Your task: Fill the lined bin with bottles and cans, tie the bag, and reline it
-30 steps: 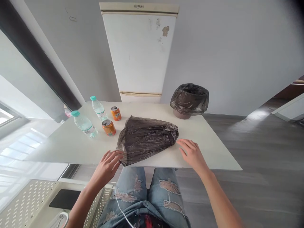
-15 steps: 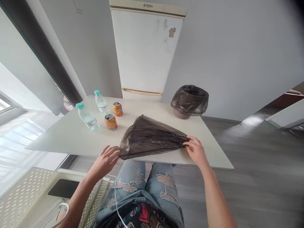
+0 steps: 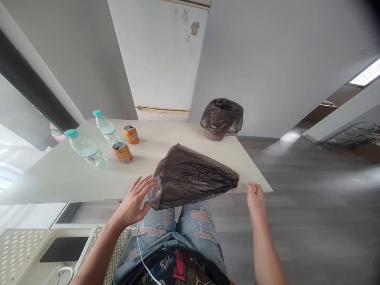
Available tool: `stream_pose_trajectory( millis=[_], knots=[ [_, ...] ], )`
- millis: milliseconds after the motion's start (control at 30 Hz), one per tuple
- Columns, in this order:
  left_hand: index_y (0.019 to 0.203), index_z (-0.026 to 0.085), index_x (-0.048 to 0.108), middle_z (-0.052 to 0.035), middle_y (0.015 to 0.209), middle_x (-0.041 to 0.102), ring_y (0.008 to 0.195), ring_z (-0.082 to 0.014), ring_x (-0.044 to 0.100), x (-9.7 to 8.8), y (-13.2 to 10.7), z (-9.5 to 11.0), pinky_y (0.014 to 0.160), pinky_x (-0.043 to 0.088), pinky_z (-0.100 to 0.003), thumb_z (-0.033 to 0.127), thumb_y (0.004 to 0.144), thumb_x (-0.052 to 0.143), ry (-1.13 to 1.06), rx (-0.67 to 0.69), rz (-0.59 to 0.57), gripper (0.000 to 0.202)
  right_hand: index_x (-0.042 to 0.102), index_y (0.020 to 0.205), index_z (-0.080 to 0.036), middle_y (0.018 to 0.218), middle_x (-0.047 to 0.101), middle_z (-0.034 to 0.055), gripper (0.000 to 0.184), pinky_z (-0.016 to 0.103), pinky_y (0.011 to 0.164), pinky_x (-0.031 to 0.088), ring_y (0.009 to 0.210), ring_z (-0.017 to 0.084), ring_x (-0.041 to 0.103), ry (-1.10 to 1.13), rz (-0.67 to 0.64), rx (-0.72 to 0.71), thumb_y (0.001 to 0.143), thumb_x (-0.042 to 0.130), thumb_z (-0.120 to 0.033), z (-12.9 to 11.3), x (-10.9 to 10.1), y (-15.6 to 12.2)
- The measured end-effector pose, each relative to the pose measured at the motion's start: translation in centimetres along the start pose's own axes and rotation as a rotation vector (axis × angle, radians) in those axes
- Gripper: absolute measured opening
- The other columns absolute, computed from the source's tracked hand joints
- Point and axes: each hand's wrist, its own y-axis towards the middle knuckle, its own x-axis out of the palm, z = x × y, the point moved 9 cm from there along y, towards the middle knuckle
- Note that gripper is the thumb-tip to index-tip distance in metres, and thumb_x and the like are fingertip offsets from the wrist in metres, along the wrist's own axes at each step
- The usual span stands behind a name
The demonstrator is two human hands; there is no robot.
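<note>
A thin black plastic trash bag (image 3: 192, 178) lies spread on the white table (image 3: 157, 132), wide at the left and bunched into a narrow end at the right. My left hand (image 3: 138, 200) rests at the bag's wide end, fingers stretched out and touching its edge. Beyond the bunched end, apart from it, my right hand (image 3: 256, 200) is closed over the table's front edge; nothing shows in its fingers. At the back right stands a brown bin (image 3: 213, 136) lined with another black bag (image 3: 222, 116).
Two orange soda cans (image 3: 122, 153) and two clear bottles with teal caps (image 3: 89, 150) stand on the table's left side. Behind the table is a white fridge (image 3: 160, 59). A perforated cream cart (image 3: 23, 241) with a dark flat object (image 3: 63, 249) sits at my lower left.
My right hand has let go of the bag's narrow end, moved right and closed. My left hand stays by the wide end. The view has turned to the right.
</note>
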Motion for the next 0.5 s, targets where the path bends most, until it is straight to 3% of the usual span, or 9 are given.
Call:
stream_pose_trajectory(
  millis=[67,133,233,333,400,500],
  knots=[
    [0.158,0.024,0.047,-0.0085,0.17,0.042,0.162,-0.0288,0.032,0.1,2.7,1.5,0.133,0.024,-0.06,0.014,0.095,0.047,-0.036,0.009,-0.022,0.064,0.064,0.077,-0.021,0.072,0.065,0.0102,0.045,0.041,0.07,0.049,0.071,0.028,0.061,-0.067,-0.143,0.11,0.089,0.056,-0.064,-0.4,2.5,0.7],
    [0.163,0.023,0.042,-0.0093,0.171,0.04,0.162,-0.0276,0.03,1.3,6.1,2.9,0.134,0.024,-0.056,0.024,0.105,0.042,-0.047,0.045,-0.031,0.058,0.059,0.066,-0.024,0.066,0.064,0.0086,0.045,0.041,0.071,0.048,0.072,0.029,0.061,-0.036,-0.239,0.133,0.078,0.068,-0.067,-2.5,4.8,1.6],
    [0.169,0.021,0.032,-0.0113,0.173,0.035,0.164,-0.03,0.024,5.6,11.0,3.0,0.134,0.022,-0.057,0.042,0.11,0.039,-0.047,0.043,-0.123,0.063,0.06,0.072,-0.023,0.073,0.068,0.0054,0.041,0.038,0.073,0.051,0.079,0.027,0.064,0.374,-0.174,0.187,0.067,0.079,-0.059,-5.7,6.8,4.0],
    [0.17,0.017,0.029,-0.0152,0.175,0.028,0.165,-0.039,0.019,10.1,14.0,0.7,0.132,0.019,-0.065,0.058,0.107,0.042,-0.003,-0.092,-0.223,0.077,0.06,0.086,-0.023,0.081,0.069,0.0035,0.046,0.038,0.076,0.058,0.082,0.025,0.068,0.779,-0.169,0.249,0.072,0.072,-0.066,-7.3,8.9,6.2],
    [0.17,0.014,0.029,-0.017,0.177,0.022,0.164,-0.0438,0.014,11.9,14.8,-0.4,0.13,0.016,-0.07,0.064,0.105,0.04,0.021,-0.201,-0.228,0.082,0.058,0.088,-0.025,0.079,0.068,0.0031,0.049,0.041,0.079,0.062,0.081,0.024,0.07,0.967,-0.281,0.311,0.08,0.062,-0.073,-7.6,11.1,6.6],
    [0.17,0.01,0.028,-0.0192,0.177,0.018,0.164,-0.0469,0.009,13.0,15.1,-0.2,0.13,0.011,-0.072,0.066,0.105,0.037,0.04,-0.306,-0.188,0.086,0.062,0.091,-0.024,0.083,0.07,0.0056,0.048,0.045,0.088,0.064,0.085,0.025,0.072,1.134,-0.388,0.375,0.085,0.059,-0.072,-7.7,14.2,5.9]
  ],
)
